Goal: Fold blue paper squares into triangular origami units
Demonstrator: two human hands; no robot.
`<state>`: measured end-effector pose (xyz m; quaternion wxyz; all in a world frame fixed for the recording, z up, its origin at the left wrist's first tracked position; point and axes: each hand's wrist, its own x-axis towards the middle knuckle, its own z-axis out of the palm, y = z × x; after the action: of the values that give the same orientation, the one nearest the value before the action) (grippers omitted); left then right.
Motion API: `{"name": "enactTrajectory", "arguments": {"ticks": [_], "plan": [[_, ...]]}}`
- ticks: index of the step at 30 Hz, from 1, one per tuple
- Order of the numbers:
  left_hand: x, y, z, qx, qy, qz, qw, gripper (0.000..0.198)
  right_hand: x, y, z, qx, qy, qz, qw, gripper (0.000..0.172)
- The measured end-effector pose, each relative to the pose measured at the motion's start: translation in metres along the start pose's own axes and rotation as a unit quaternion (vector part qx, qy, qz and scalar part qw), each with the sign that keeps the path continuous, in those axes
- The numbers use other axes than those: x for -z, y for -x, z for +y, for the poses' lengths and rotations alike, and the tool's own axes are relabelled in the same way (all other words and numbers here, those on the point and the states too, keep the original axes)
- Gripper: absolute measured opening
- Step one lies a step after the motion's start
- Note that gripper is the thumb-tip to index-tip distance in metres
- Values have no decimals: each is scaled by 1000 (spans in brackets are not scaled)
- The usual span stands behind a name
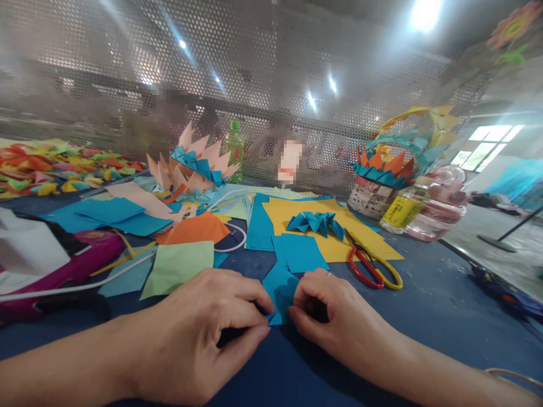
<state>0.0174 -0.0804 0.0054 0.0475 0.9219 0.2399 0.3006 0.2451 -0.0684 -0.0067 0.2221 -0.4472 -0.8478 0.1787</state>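
Observation:
A small blue sheet of paper (282, 297), partly folded, is between my two hands, low in the middle of the head view. My left hand (224, 322) pinches its left edge between thumb and fingers. On the right edge, my right hand (324, 308) is closed in a pinch too. Just beyond lies a loose blue paper square (303, 252). Behind that, a row of folded blue paper points (316, 222) rests on larger yellow sheets (280, 209). Scissors (375, 265) with a red and a yellow handle lie to the right of these.
At left are a magenta glue gun (93, 260) with a white cord, a pale green sheet (176, 265) and an orange piece (195, 229). Paper flower shapes (193, 161), a green-capped bottle (235, 150), a decorated basket (373, 192) and a yellow-labelled bottle (403, 209) stand farther back.

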Motion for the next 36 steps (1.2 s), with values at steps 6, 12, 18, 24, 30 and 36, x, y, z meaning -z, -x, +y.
{"name": "enactTrajectory", "arguments": {"ticks": [6,12,18,24,30,36], "plan": [[2,-4,0,28,-9,-33,999,27,1,0,1,6,-1,1,1000,21],[-6,4,-10,84,-14,-93,992,36,2,4,5,40,-48,-5,998,15],[-11,5,-15,142,63,-68,985,30,8,5,7,102,-70,-6,992,17],[-7,0,-16,118,149,-73,979,22,17,5,0,146,-65,-79,984,38],[-5,-2,-19,109,168,-94,975,26,18,4,3,153,-92,-101,979,14],[-8,-2,-22,115,184,-102,971,25,15,-1,10,146,-132,-104,975,9]]}}
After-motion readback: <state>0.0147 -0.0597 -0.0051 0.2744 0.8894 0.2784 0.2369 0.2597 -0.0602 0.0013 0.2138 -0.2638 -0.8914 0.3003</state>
